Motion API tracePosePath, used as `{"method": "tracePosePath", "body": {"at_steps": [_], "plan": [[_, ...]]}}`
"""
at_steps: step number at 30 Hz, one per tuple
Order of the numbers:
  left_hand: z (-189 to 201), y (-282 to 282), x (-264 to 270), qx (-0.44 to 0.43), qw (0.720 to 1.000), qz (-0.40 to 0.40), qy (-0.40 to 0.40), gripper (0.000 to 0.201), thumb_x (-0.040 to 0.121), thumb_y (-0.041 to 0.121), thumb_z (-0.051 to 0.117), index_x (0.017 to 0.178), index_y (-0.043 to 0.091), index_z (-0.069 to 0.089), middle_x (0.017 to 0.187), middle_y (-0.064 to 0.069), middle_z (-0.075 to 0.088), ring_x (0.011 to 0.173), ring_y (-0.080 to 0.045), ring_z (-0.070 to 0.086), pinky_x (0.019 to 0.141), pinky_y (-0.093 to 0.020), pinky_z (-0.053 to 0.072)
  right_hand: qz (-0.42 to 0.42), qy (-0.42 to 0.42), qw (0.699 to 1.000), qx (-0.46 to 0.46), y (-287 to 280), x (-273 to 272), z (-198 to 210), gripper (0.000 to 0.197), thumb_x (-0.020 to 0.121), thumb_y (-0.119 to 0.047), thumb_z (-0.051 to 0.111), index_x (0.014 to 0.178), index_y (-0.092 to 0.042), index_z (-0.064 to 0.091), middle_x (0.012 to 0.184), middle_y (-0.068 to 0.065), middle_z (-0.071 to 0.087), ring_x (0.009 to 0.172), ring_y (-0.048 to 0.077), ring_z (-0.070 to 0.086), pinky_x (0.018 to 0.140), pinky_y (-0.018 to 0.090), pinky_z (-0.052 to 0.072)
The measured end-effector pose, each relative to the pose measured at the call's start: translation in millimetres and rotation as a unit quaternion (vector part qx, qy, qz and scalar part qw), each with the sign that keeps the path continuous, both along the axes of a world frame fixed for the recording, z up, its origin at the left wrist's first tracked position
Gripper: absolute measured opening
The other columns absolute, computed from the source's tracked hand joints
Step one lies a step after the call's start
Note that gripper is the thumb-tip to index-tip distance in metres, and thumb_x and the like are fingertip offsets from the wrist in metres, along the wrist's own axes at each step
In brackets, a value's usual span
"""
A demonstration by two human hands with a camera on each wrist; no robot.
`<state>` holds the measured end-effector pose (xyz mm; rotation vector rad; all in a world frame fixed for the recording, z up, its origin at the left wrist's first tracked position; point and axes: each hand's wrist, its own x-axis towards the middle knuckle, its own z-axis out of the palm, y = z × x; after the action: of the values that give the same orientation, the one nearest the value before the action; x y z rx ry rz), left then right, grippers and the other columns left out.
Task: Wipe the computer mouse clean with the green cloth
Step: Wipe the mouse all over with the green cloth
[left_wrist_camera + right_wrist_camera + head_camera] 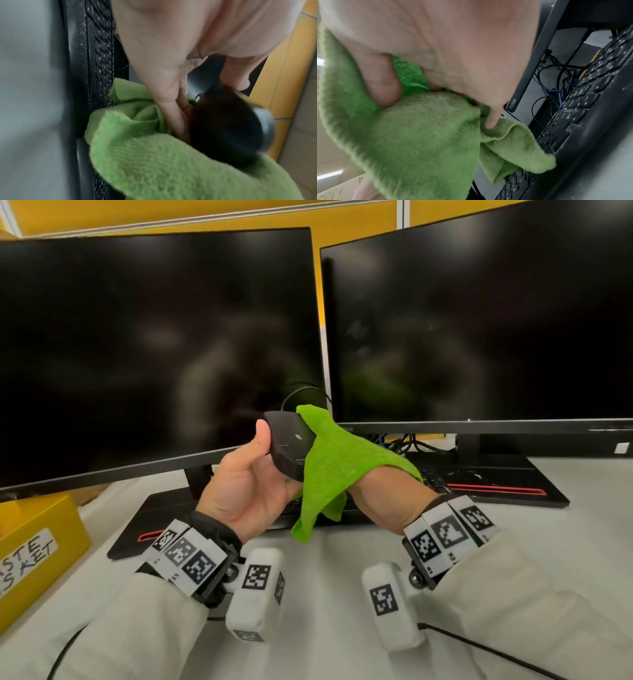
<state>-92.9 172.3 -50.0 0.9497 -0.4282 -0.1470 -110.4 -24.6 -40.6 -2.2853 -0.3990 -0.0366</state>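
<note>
A black wired computer mouse (286,441) is held up off the desk in front of the monitors, underside facing me. My left hand (251,477) grips it, thumb on its left edge and fingers curled behind. The green cloth (337,460) drapes over my right hand (383,494) and covers the mouse's right side. In the left wrist view the mouse (228,125) sits against the cloth (154,162). The right wrist view shows the thumb and a finger bunching the cloth (419,135); the mouse is hidden there.
Two dark monitors (154,344) (479,316) stand close behind the hands. A black keyboard (583,108) lies on the white desk (565,542) under the hands. A yellow waste box (34,549) sits at the left. Cables tangle behind the right monitor stand.
</note>
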Motion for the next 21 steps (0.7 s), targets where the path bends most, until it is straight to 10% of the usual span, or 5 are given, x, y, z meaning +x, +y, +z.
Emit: {"method": "tracePosePath", "body": {"at_steps": [4,8,12,16,21], "plan": [[-2.3,0.4,3.8,0.018,0.998,0.054,-0.01,0.058,0.103,0.039,0.047,0.147,0.002,0.056,0.147,-0.023,0.061,0.131,-0.034,0.064,0.105,-0.046,0.057,0.023,0.041,0.984,-0.172,6.7,-19.2,19.9,0.044,0.109,-0.014,0.031,0.152,-0.006,0.037,0.159,0.014,0.036,0.146,0.025,0.034,0.103,0.019,0.023],[-0.2,-1.6,6.0,0.0,0.996,0.091,-0.027,0.059,0.098,0.028,0.054,0.151,0.004,0.048,0.132,-0.016,0.071,0.114,-0.026,0.074,0.089,-0.038,0.063,0.007,-0.077,0.954,-0.289,9.8,-24.8,28.2,0.058,0.11,-0.026,0.024,0.156,-0.014,-0.01,0.168,0.007,-0.012,0.156,0.015,-0.002,0.111,0.018,-0.011],[-2.4,-4.2,7.1,0.007,0.993,0.112,-0.03,0.058,0.096,0.021,0.057,0.151,0.008,0.047,0.136,-0.018,0.068,0.116,-0.027,0.072,0.087,-0.039,0.063,0.018,-0.024,0.957,-0.289,13.7,-27.3,30.7,0.053,0.11,-0.026,0.028,0.158,-0.01,0.011,0.169,0.006,0.006,0.155,0.017,0.009,0.111,0.019,0.0],[-5.0,-12.3,6.8,0.046,0.994,0.099,-0.021,0.041,0.089,0.024,0.062,0.128,0.009,0.066,0.118,-0.012,0.077,0.105,-0.024,0.075,0.084,-0.036,0.065,0.006,0.097,0.967,-0.237,20.7,-20.5,42.2,0.045,0.109,0.0,0.018,0.139,0.026,-0.002,0.158,0.039,0.006,0.151,0.042,0.012,0.109,0.03,0.009],[-11.8,-20.5,3.3,0.093,0.993,0.068,-0.028,0.036,0.089,0.018,0.063,0.123,0.009,0.07,0.118,-0.01,0.075,0.105,-0.022,0.072,0.091,-0.038,0.062,-0.017,0.052,0.973,-0.226,14.2,-17.1,30.9,0.056,0.109,-0.023,0.03,0.155,-0.004,0.005,0.167,0.013,0.009,0.153,0.024,0.015,0.103,0.019,0.008]]}}
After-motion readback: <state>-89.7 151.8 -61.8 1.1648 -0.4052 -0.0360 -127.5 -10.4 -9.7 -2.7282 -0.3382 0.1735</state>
